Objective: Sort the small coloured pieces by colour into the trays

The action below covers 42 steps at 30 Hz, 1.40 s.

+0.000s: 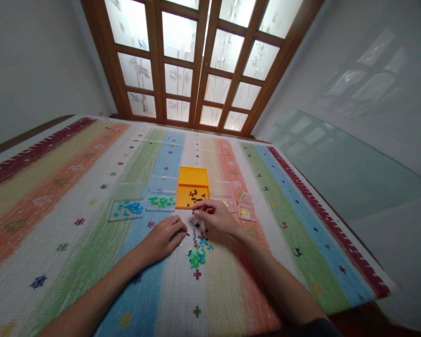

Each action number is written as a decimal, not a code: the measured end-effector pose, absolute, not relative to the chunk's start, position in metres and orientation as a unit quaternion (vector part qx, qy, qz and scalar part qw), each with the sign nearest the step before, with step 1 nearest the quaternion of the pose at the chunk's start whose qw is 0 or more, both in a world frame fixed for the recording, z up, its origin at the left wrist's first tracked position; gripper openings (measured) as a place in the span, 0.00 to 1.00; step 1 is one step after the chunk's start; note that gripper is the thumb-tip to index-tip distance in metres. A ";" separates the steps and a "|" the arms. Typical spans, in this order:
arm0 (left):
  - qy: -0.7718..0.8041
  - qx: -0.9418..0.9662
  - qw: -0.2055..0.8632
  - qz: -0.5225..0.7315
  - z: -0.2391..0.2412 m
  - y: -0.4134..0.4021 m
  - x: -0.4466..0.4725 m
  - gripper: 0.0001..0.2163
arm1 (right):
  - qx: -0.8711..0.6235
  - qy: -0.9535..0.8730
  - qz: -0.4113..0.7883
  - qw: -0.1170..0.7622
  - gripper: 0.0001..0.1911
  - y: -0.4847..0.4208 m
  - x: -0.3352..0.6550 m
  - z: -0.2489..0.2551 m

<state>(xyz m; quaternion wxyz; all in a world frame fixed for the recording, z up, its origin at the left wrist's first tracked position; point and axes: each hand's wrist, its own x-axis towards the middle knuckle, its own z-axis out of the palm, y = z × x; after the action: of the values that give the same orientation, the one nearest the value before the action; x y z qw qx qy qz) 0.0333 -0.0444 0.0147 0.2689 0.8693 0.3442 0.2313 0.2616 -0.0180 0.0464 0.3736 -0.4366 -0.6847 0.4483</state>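
My right hand [215,216] is closed in a pinch at the front edge of an open orange box [193,177], with a small brown piece [192,211] at its fingertips. Inside that box lie several brown pieces [193,198]. Lower and to the left, my left hand [166,235] rests on the cloth with its fingers curled together. A small dark brown piece [187,234] shows at those fingertips. Between and below the hands is a loose pile of small green pieces [196,258], mixed with blue ones [205,243] and some brown or grey ones.
Left of the orange box stand clear boxes, one with blue pieces [128,208], one with green pieces [162,201]. To its right are a clear box [228,202] partly behind my hand and a smaller one with yellow pieces [244,212]. A striped tablecloth [73,252] covers the table.
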 end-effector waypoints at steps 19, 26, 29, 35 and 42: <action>0.346 0.878 0.249 0.216 0.014 -0.045 0.034 0.07 | -0.486 -0.776 0.286 0.283 0.08 0.040 0.222 0.042; 0.341 0.884 0.239 0.211 0.012 -0.046 0.034 0.08 | -0.497 -0.765 0.294 0.286 0.09 0.043 0.231 0.043; 0.338 0.885 0.240 0.210 0.012 -0.046 0.034 0.08 | -0.497 -0.759 0.309 0.284 0.09 0.045 0.234 0.042; 0.338 0.887 0.236 0.207 0.011 -0.045 0.033 0.08 | -0.491 -0.757 0.322 0.287 0.11 0.046 0.233 0.039; 0.336 0.890 0.222 0.214 0.011 -0.045 0.033 0.08 | -0.486 -0.755 0.330 0.290 0.11 0.045 0.232 0.040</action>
<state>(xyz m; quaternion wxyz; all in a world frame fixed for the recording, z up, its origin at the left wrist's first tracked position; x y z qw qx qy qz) 0.0333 -0.0452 0.0105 0.2217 0.8902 0.3356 0.2139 0.2318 0.0446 0.0396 0.2901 -0.4862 -0.7553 0.3302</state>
